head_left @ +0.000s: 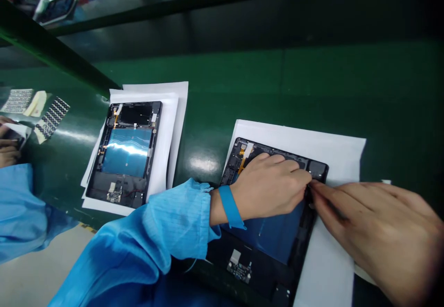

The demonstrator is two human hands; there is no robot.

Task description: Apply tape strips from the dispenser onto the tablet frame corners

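An opened tablet (277,237) lies on white paper (333,256) in front of me, its inner parts, blue film and a small circuit board showing. Across its upper half reaches my left hand (270,184), a blue band on the wrist and the fingers curled closed near the right edge. My right hand (374,226) comes in from the right, thumb and forefinger pinched at that same edge. The fingertips of both hands meet there. Whatever they pinch is hidden or too small to name.
To the left, a second opened tablet (126,152) rests on stacked white sheets (175,126). A green post (69,52) rises behind it. At far left are a co-worker's hand (9,154), blue sleeve (21,214) and a sheet of dark stickers (52,118). More devices lie across the bench.
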